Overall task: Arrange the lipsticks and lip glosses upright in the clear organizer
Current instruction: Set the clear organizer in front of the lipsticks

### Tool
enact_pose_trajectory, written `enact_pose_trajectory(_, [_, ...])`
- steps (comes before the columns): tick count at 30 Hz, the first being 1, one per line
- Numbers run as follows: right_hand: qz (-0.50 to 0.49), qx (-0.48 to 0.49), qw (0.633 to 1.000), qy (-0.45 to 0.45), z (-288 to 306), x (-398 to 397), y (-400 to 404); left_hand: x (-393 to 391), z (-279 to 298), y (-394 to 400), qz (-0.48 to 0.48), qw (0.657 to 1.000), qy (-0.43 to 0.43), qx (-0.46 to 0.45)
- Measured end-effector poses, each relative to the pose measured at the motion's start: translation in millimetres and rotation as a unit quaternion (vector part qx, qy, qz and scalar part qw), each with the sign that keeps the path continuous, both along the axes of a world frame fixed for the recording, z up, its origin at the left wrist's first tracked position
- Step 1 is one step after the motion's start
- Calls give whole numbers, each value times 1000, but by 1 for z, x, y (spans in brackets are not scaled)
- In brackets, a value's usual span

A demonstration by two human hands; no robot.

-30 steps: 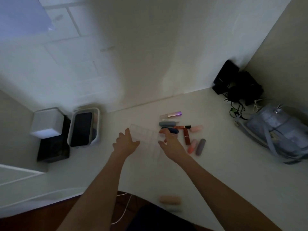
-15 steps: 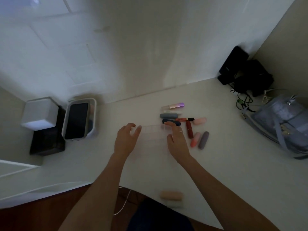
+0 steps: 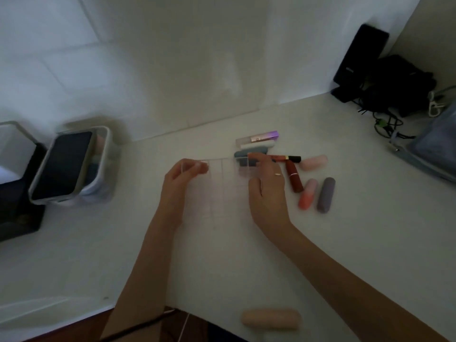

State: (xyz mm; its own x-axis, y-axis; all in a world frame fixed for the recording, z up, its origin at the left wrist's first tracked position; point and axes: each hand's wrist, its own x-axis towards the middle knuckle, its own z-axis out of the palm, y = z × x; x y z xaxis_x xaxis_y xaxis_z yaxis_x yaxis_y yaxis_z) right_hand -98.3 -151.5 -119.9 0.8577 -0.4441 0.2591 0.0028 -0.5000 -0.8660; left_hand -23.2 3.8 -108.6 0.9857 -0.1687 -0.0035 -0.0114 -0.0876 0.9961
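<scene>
A clear organizer (image 3: 222, 183) with a grid of compartments stands on the white table between my hands. My left hand (image 3: 180, 178) grips its left wall, fingers curled over the top edge. My right hand (image 3: 267, 186) holds its right wall, fingers along the far rim. Lipsticks and glosses lie flat just right of it: a purple-capped gloss (image 3: 257, 138), a white tube (image 3: 259, 145), a grey-blue tube (image 3: 249, 152), a thin red and black gloss (image 3: 288, 158), a pale pink tube (image 3: 313, 162), a dark red lipstick (image 3: 294, 178), a coral tube (image 3: 307, 195), a grey-purple tube (image 3: 326, 195).
A beige tube (image 3: 271, 319) lies near the table's front edge. A white bin (image 3: 103, 169) with a phone (image 3: 63, 164) across it stands at left beside a black box (image 3: 17, 213). Black devices with cables (image 3: 385, 80) and a grey bag (image 3: 434, 149) fill the far right.
The organizer has been turned from lying tilted to standing on the table, and both hands have shifted to grip its side walls. The view has moved closer.
</scene>
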Motion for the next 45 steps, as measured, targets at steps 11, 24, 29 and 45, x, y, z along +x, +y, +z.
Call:
enact_pose_trajectory(11, [-46, -146, 988, -34, 4, -5, -1, -4, -22, 9, 0, 997, -80, -23])
enact_pose_trajectory(24, [214, -300, 925, 88, -6, -189, 11, -22, -23, 30, -21, 998, -62, -12])
enact_pose_trajectory(29, [185, -357, 911, 90, -17, -174, 9, -25, -22, 33, -19, 998, -55, -8])
enact_pose_trajectory(45, [26, -328, 939, 105, -12, -91, -53, -14, -25, 20, -13, 997, -71, -24])
